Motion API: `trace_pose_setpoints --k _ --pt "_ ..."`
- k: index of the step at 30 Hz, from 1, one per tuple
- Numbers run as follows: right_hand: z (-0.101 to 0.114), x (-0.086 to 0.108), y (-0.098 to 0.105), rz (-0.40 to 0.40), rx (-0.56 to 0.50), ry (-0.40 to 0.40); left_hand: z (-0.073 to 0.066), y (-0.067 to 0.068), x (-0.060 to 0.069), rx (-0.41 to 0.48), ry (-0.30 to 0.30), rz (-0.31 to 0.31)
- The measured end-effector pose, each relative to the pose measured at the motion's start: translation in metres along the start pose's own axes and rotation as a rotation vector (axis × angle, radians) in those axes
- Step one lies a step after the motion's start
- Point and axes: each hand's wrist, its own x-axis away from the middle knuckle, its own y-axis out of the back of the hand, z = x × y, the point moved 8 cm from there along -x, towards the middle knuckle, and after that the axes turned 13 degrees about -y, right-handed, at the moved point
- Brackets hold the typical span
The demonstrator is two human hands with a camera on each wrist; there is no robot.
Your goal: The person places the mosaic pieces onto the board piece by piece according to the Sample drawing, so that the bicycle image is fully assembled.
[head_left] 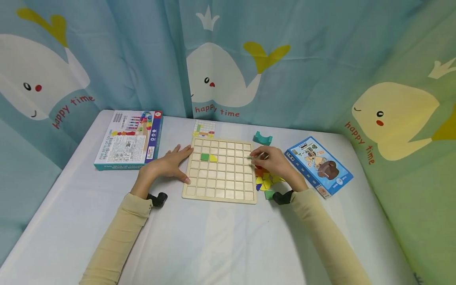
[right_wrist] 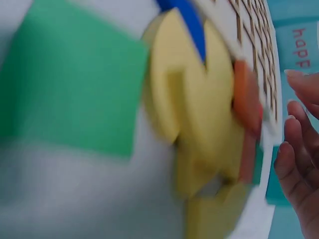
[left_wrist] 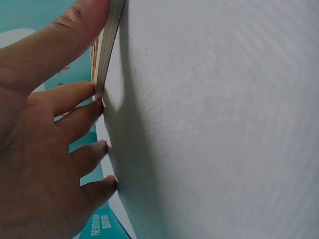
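Note:
A wooden grid board (head_left: 222,194) lies on the table, with a green square (head_left: 204,157) and a yellow rounded piece (head_left: 213,158) side by side in its upper left cells. My left hand (head_left: 169,163) is spread along the board's left edge, and in the left wrist view its fingertips (left_wrist: 94,89) touch that edge. My right hand (head_left: 272,160) hovers at the board's right edge with fingers slightly bent. Thumb and fingers (right_wrist: 294,164) stand apart in the right wrist view, and nothing shows between them. Below this hand lies a pile of yellow pieces (right_wrist: 214,99), with orange and blue ones.
A pattern card (head_left: 204,127) lies behind the board, and a teal curved block (head_left: 263,138) at its back right. Boxes flank the board: a bead-game box (head_left: 124,138) on the left, a blue box (head_left: 320,164) on the right. A loose green square (right_wrist: 79,79) lies near the pile.

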Motion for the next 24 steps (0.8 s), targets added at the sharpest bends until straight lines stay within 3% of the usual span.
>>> trace_pose_setpoints --k 11,24 --pt "-0.044 -0.003 0.014 -0.035 0.008 -0.122 -0.004 0.001 0.001 0.003 -0.008 -0.003" --pt "-0.057 -0.005 0.018 0.024 0.003 -0.140 -0.001 0.000 0.000 0.004 -0.007 -0.006"
